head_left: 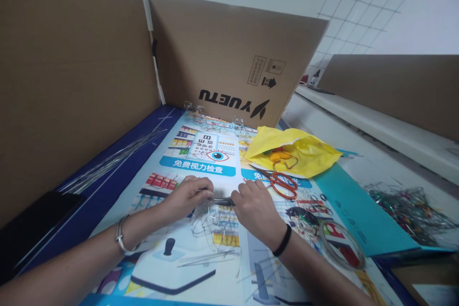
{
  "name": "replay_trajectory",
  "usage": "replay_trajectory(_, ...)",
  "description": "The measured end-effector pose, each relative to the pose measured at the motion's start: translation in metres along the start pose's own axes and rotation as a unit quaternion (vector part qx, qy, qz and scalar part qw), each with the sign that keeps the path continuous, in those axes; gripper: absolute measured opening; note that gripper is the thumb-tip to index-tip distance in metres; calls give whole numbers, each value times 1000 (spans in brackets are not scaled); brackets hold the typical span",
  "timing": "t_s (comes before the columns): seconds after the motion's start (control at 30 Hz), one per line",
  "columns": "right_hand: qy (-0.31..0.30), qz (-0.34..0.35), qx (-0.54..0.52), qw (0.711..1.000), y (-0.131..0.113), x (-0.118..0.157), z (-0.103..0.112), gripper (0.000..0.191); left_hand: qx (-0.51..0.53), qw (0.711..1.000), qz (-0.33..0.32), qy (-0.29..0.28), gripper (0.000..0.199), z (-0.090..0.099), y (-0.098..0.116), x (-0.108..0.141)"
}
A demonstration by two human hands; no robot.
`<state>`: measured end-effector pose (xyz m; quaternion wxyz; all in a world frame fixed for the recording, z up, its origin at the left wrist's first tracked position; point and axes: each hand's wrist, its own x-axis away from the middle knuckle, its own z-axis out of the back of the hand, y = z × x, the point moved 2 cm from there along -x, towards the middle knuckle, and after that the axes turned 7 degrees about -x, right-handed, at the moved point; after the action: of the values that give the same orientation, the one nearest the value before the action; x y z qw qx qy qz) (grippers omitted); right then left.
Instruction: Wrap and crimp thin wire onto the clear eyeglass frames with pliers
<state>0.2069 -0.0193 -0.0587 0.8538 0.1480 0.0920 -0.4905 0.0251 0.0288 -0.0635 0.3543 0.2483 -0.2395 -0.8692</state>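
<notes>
My right hand (pixel 255 208) is wrapped round a pair of dark metal pliers (pixel 224 202), whose narrow jaws point left. Close to the jaw tips, my left hand (pixel 193 195) is closed in a pinch on thin wire. A loose tangle of fine wire (pixel 208 222) hangs or lies just below both hands; where it joins the pinch is hidden. Several straight wire pieces (pixel 206 259) lie nearer to me on the printed poster (pixel 186 275). Orange-handled scissors (pixel 284 185) rest beyond my right hand, with their blades towards the upper left.
A yellow bag (pixel 315 153) with orange thread stands behind the scissors. A roll of clear tape (pixel 361 254) lies at right, and tangled coloured wires (pixel 412 213) farther right. Long wires (pixel 114 162) lie at left. Cardboard walls (pixel 222 48) close off the back and left.
</notes>
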Motion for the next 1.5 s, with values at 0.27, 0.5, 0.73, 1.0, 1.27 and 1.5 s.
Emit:
replay_trajectory(0.27, 4, 3, 10, 1000, -3, 0, 4, 8, -4, 1000, -11, -9, 16, 1, 3, 1)
replay_trajectory(0.5, -31, 8, -7, 999, -2, -2, 8, 5, 26, 999, -12, -23, 17, 0, 4, 1)
replay_trajectory(0.73, -80, 1, -43, 996, 2, -4, 8, 8, 61, 997, -13, -35, 16, 0, 5, 3)
replay_trajectory(1.0, -75, 5, -24, 997, -3, -3, 13, 4, 114, 992, 8, -43, 16, -1, 5, 3)
replay_trajectory(1.27, -70, 15, -18, 997, -6, -3, 11, 5, 191, 979, 36, -64, 13, -5, 0, 5)
replay_trajectory(1.5, -103, 6, -45, 994, -6, -2, 6, 6, 200, 976, 47, -72, 12, -6, -2, 6)
